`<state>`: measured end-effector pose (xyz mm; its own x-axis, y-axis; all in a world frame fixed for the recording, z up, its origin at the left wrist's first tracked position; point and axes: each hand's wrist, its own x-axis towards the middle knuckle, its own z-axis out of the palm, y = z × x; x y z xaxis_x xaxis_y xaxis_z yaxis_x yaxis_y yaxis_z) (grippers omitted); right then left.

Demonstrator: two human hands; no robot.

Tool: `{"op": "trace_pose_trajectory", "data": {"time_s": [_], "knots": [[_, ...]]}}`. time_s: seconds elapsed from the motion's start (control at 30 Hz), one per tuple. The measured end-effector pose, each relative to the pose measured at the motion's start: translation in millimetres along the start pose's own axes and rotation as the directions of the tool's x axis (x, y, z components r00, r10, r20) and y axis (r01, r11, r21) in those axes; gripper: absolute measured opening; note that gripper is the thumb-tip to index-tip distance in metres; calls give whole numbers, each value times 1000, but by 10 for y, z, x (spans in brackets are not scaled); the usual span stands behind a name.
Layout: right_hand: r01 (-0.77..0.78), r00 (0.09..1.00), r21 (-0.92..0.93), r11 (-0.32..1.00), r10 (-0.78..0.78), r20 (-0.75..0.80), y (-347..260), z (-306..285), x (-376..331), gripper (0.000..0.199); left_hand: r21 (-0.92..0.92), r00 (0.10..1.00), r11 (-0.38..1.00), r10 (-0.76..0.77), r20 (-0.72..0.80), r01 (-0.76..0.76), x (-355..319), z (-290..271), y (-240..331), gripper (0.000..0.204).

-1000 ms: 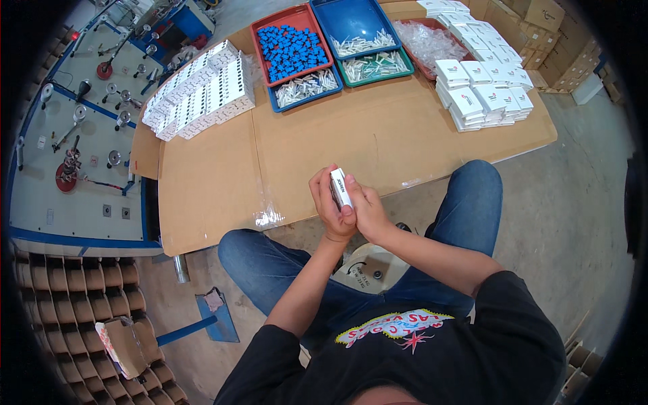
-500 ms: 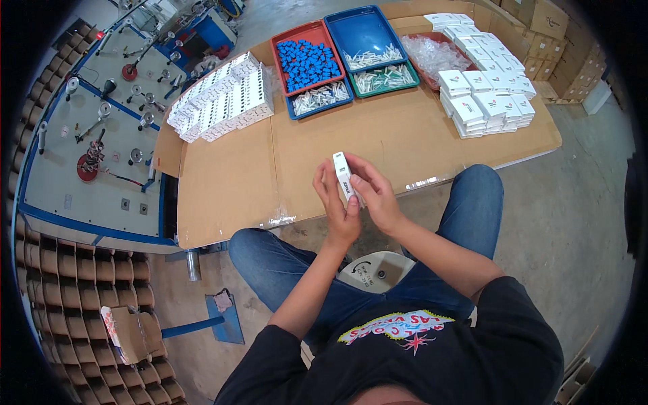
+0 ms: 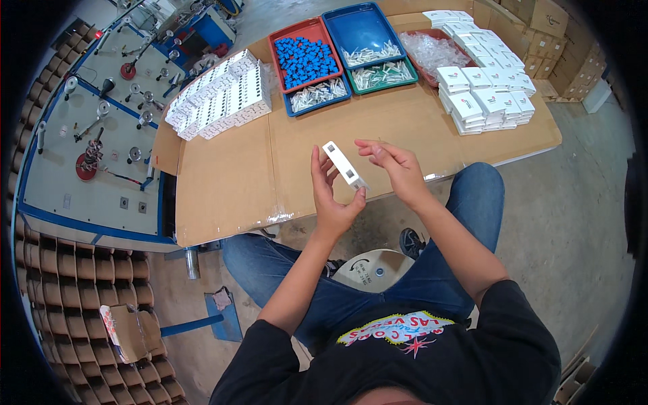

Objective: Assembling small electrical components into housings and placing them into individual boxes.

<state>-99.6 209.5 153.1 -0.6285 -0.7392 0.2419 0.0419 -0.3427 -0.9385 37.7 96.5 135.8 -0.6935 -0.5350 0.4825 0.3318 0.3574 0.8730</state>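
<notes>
A small white cardboard box [image 3: 344,164] with dark square marks on its narrow side is tilted above the near edge of the cardboard-covered table. My left hand [image 3: 332,202] grips it, thumb at the lower end and fingers along its left side. Just right of the box, and apart from it, my right hand [image 3: 398,172] hovers with its fingers pointing left, partly bent and apart. Nothing shows between them.
Stacked white boxes [image 3: 223,101] stand at the table's back left, and more white boxes [image 3: 491,101] at the right. Between them are a red tray [image 3: 271,50] of blue pieces, blue trays [image 3: 361,30], a green tray [image 3: 405,82] with white pieces, and clear plastic bags [image 3: 435,52].
My right hand has let go of the white box and moved right. In my left hand the box has turned, showing a side with dark squares. My knees have shifted slightly.
</notes>
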Motion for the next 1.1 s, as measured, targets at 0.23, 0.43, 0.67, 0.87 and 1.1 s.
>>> {"op": "trace_pose_trajectory", "data": {"time_s": [0.23,0.43,0.67,0.87,1.1], "knots": [[-229,964,-28,973,231,134,206,83,-42,44,265,987,957,81,141,-116,-95,-103,-244,104],[-104,988,-65,992,111,106,173,114,-30,56,94,999,995,-29,27,26,-107,7,-213,94],[27,951,-349,937,83,297,104,157,-49,75,-605,636,310,-626,451,734,2,-238,-149,77],[16,946,-318,948,88,311,241,165,10,75,-628,703,420,-643,303,655,23,-274,-264,67],[-153,976,-219,963,182,118,418,268,-14,65,-505,831,676,-528,177,537,-2,-143,-251,76]]}}
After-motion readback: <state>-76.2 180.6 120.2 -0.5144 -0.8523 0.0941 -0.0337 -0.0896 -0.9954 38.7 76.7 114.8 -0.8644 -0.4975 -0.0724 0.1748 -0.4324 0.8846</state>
